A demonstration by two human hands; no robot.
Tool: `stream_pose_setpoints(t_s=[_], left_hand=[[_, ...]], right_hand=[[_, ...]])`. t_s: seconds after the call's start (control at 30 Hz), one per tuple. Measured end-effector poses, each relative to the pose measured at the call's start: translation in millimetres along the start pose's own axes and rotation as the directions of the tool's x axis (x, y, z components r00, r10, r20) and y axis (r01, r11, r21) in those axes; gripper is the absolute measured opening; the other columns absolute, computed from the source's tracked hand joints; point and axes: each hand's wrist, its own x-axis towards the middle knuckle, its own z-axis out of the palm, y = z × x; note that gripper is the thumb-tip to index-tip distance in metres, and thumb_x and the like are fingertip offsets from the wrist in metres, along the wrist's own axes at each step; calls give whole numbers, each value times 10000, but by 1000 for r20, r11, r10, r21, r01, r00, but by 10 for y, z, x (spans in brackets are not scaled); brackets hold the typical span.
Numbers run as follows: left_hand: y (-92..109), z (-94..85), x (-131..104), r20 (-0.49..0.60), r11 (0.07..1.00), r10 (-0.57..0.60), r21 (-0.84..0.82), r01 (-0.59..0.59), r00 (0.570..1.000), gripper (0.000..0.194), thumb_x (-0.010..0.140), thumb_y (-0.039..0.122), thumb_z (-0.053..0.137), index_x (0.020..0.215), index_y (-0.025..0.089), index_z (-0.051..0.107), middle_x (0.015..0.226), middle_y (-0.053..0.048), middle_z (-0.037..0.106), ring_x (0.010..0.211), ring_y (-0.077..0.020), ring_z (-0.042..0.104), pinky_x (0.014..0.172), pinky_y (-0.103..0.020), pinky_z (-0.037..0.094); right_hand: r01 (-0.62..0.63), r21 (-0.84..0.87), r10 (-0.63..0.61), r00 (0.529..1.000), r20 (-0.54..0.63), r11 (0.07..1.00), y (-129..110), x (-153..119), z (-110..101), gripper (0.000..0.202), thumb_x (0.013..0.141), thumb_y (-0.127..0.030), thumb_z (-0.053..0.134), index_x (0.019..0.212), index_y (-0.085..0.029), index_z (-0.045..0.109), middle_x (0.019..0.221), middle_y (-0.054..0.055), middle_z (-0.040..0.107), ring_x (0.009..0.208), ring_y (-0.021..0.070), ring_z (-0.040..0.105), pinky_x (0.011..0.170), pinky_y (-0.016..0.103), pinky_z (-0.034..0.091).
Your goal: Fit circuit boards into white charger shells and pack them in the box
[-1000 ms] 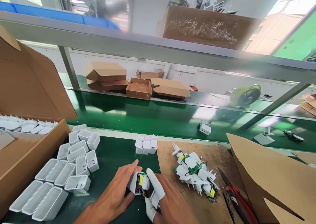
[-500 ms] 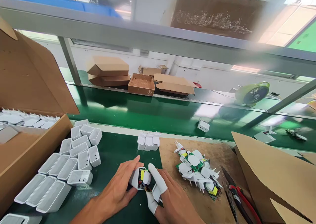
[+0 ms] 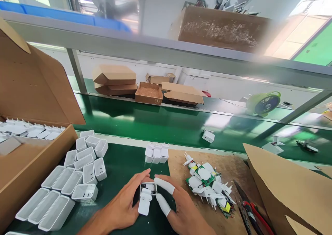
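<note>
My left hand [image 3: 127, 200] is closed around a small white charger housing [image 3: 148, 188], index finger along its far side and thumb near the front. Inside the housing, parts of its circuitry show in the opening. A white plastic end piece [image 3: 145, 202] lies over the opening and juts toward me. At the housing's right edge, my right hand [image 3: 178, 200] grips with thumb and index finger, both wearing white finger cots [image 3: 164, 186]. Right of my hands, a pile of green circuit boards with white plug pieces [image 3: 207, 183] rests on a cardboard sheet [image 3: 178, 162].
Empty white housings [image 3: 62, 179] stand in rows at left, beside an open carton [image 3: 38, 172] of white parts. Three white pieces [image 3: 156, 153] stand ahead. Red-handled pliers [image 3: 250, 209] and a cardboard box [image 3: 287, 183] sit at right. A metal shelf rail [image 3: 155, 48] crosses above the green conveyor [image 3: 176, 121].
The charger has turned so its opening faces me, and the white end piece has gone from my right fingers to over that opening. The yellow component no longer shows. The view has tilted up slightly.
</note>
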Motion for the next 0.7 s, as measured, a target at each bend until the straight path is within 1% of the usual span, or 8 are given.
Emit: stream_pose_setpoints(t_s=[0.1, 0.2, 0.3, 0.4, 0.47, 0.53, 0.63, 0.7], left_hand=[[28, -101, 21, -50, 999, -36, -38, 35, 998, 782, 912, 102, 625, 1595, 377, 362, 1531, -93, 535, 1413, -291, 528, 1205, -528, 417], [38, -172, 20, -61, 973, -151, -188, 137, 987, 659, 832, 164, 773, 1441, 319, 573, 1447, -91, 605, 1303, -297, 594, 1165, -487, 444], [24, -195, 24, -117, 909, -252, -370, 194, 961, 614, 826, 291, 846, 1387, 286, 597, 1307, -91, 683, 1208, -283, 643, 1108, -456, 473], [37, -206, 44, -179, 900, -258, -403, 168, 949, 514, 844, 380, 864, 1296, 286, 639, 1210, -73, 699, 1149, -264, 657, 1054, -421, 486], [75, -231, 64, -144, 913, -227, -375, 159, 963, 315, 858, 421, 860, 1090, 259, 723, 1209, -77, 694, 1178, -274, 647, 1065, -419, 469], [131, -268, 82, -71, 920, -204, -354, 167, 976, 274, 860, 470, 855, 979, 242, 763, 1267, -90, 678, 1247, -301, 625, 1115, -444, 434], [231, -313, 96, 28, 934, -181, -308, 181, 983, 353, 872, 549, 819, 1089, 271, 797, 1344, -99, 623, 1308, -321, 594, 1165, -472, 402], [299, -308, 96, 46, 956, -163, -239, 169, 986, 357, 957, 559, 712, 1188, 296, 782, 1374, -99, 576, 1320, -306, 576, 1160, -459, 421]], right_hand=[[51, 72, -53, 998, 27, 996, 145, -17, 117, 452, 982, -136, 640, 1400, -305, 621, 1449, 86, 648, 1328, 239, 638, 1140, 383, 527], [156, 31, -155, 987, -40, 987, 225, -37, 282, 385, 975, -82, 583, 1296, -269, 683, 1334, 115, 680, 1200, 245, 692, 1011, 366, 600], [159, -50, -164, 978, -127, 986, 218, -50, 395, 385, 952, -70, 560, 1275, -250, 669, 1212, 112, 688, 1033, 235, 721, 888, 350, 631], [111, -63, -120, 979, -162, 992, 175, -64, 434, 369, 947, -98, 582, 1274, -259, 639, 1128, 82, 687, 938, 217, 723, 828, 328, 632], [131, -92, -145, 974, -172, 987, 153, -80, 437, 364, 944, -90, 560, 1261, -252, 637, 1139, 91, 680, 952, 225, 719, 819, 330, 631], [137, -137, -157, 976, -153, 981, 144, -103, 432, 391, 918, -59, 532, 1254, -230, 637, 1166, 109, 678, 980, 242, 716, 813, 344, 632], [111, -221, -135, 986, -94, 969, 161, -148, 429, 498, 829, -19, 522, 1292, -170, 623, 1238, 150, 675, 1006, 274, 721, 821, 379, 641], [120, -297, -141, 989, -51, 947, 194, -178, 435, 533, 771, 0, 525, 1276, -124, 644, 1308, 192, 657, 1072, 305, 715, 870, 406, 641]])
